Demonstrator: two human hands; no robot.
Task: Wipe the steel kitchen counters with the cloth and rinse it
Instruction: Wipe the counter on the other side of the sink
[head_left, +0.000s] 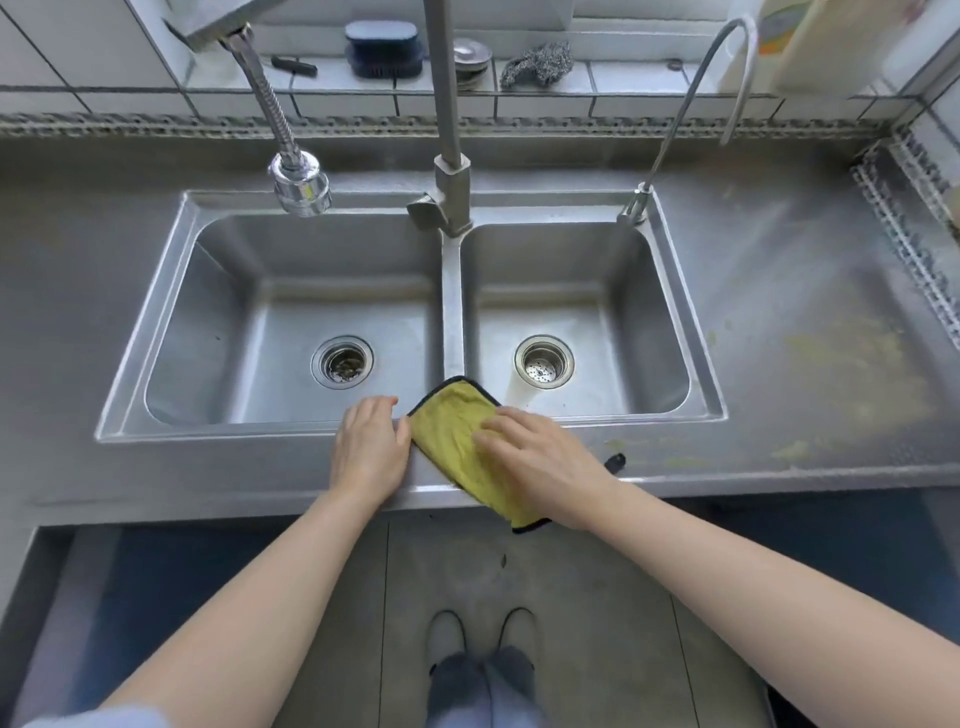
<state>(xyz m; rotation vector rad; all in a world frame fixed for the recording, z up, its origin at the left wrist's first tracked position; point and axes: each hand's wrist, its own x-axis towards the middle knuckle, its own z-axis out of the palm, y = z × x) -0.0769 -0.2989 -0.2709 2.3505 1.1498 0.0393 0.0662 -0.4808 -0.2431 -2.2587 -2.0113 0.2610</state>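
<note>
A yellow cloth (451, 437) with a dark edge lies over the front rim of the steel double sink (452, 312), one corner hanging past the counter's front edge. My right hand (540, 462) lies flat on the cloth, fingers spread, pressing it down. My left hand (370, 447) rests on the rim just left of the cloth, fingers curled over the sink edge, thumb touching the cloth's side. The steel counter (810, 322) stretches to both sides of the sink; its right part shows yellowish smears.
Three taps stand behind the basins: a flexible hose tap (298, 182) on the left, a square mixer (449, 197) in the middle, a thin gooseneck (727, 73) on the right. A brush (383, 49) and steel scourer (537, 65) sit on the tiled ledge. My feet stand on the floor below.
</note>
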